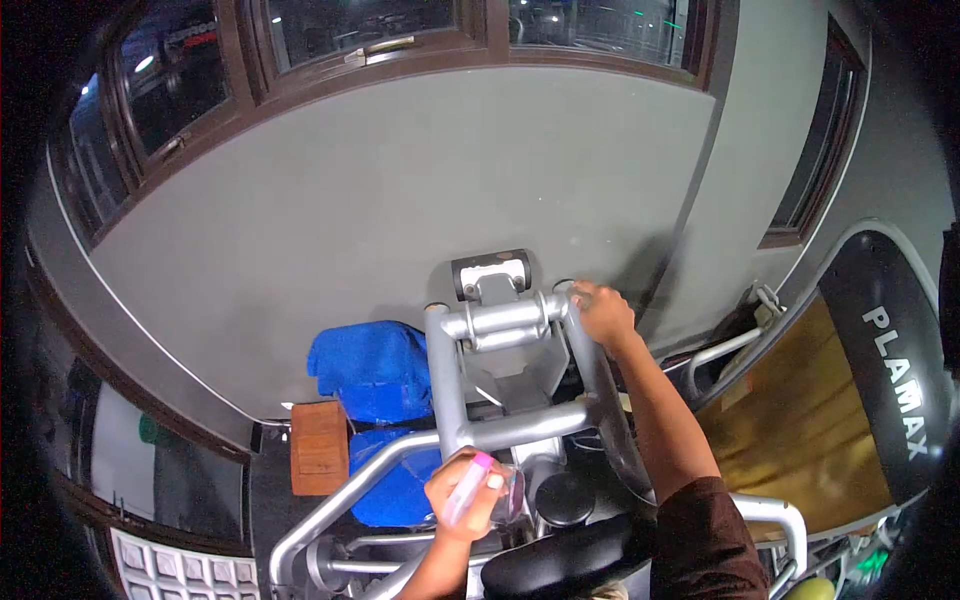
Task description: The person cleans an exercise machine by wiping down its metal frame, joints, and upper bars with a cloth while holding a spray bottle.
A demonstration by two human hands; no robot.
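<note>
Left hand (pixel 475 515) grasps the bottle (pixel 470 488), near the frame's (pixel 525 424) lower left corner. Right hand (pixel 606 316) contacts the frame's upper right end; finger closure cannot be determined. Work appears under way; finished and remaining portions are indistinguishable

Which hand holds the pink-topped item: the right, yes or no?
No, the left hand holds the pink-topped item.

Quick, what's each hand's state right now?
Left hand: closed, holding a pink-topped bottle.
Right hand: at the silver gym-machine frame; grip can't be told.
</note>
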